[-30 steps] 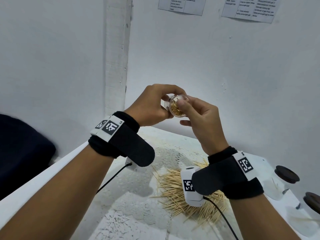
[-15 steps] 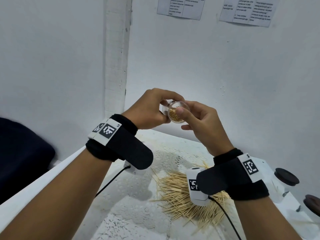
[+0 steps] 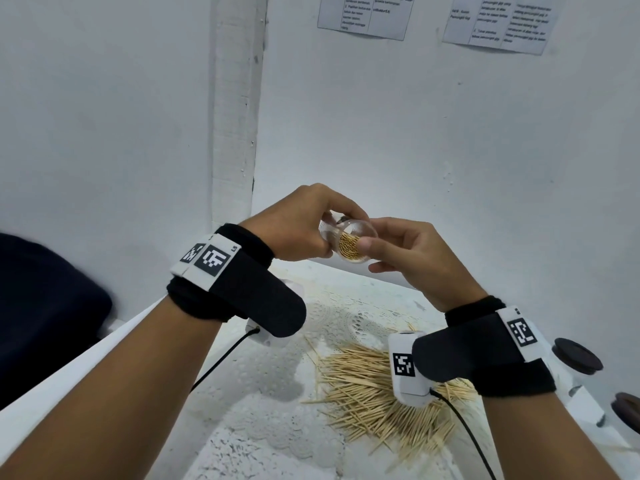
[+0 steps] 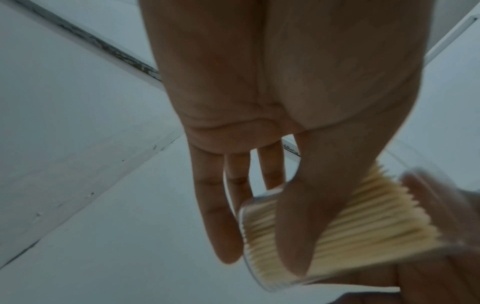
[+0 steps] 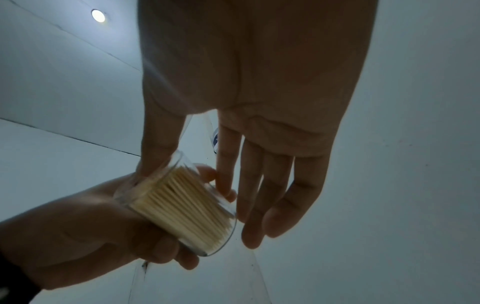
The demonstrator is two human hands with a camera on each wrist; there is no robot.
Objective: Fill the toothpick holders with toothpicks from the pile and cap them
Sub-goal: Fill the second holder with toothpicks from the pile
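Note:
A clear toothpick holder (image 3: 348,237) packed with toothpicks is held up in the air, uncapped, its open mouth tilted toward me. My left hand (image 3: 304,230) grips its body, thumb (image 4: 309,216) across the side of the holder (image 4: 369,222). My right hand (image 3: 405,258) pinches the mouth end: its thumb tip lies over the toothpick ends and its index finger (image 5: 224,181) sits on the far side of the holder (image 5: 182,207). The loose toothpick pile (image 3: 367,386) lies on the table below my right wrist.
Two clear holders with dark brown caps (image 3: 576,355) (image 3: 628,408) stand at the table's right edge. A white lace cloth (image 3: 346,320) covers the table. White walls close in behind and to the left; a dark object (image 3: 45,313) sits at far left.
Both hands have lowered a little with the holder. The right thumb has slid across the holder's mouth.

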